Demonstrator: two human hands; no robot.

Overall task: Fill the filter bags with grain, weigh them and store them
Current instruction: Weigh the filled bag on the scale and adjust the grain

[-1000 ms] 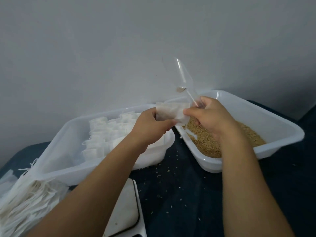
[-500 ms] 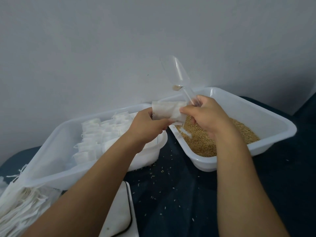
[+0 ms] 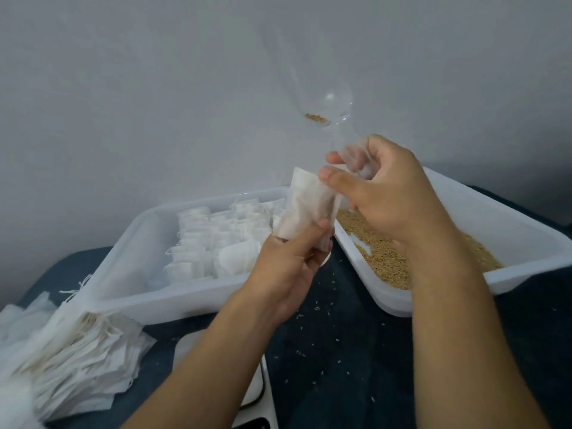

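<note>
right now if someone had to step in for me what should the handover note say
Left hand: grips the filter bag near its bottom, held upright between the two trays.
Right hand: holds the clear plastic scoop by its handle, raised, a few grains in it; the thumb pinches the bag's top edge.
Grain tray: on the right, partly filled.
Storage tray: on the left, rows of filled bags inside.
Empty bags: stacked at lower left.
Scale: partly hidden under the left forearm.
Done: many bags stored.
Left: fill this bag, weigh it, store it, then the stack.
</note>
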